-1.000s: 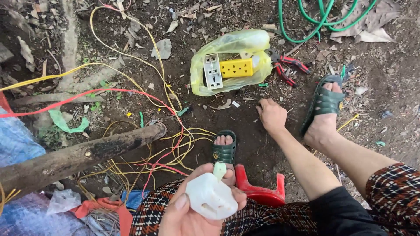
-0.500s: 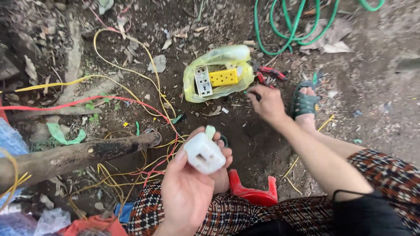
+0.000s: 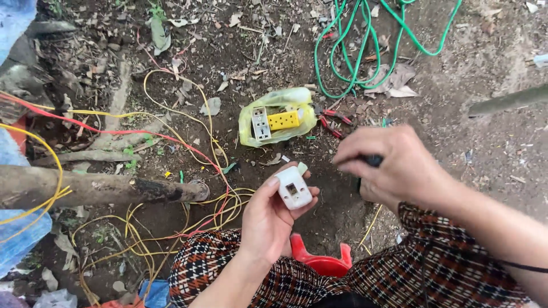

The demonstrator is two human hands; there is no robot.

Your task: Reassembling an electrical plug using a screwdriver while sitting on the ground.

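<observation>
The right hand has come back w/ a small dark tool pinched in its fingers, right beside the white plastic plug box the left hand grips above the dirt.

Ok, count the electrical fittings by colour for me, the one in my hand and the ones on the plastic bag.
White: 2, the socket in the left hand and the socket on the yellow bag.
Yellow: 1, the block on the bag.
Total: 3.
</observation>
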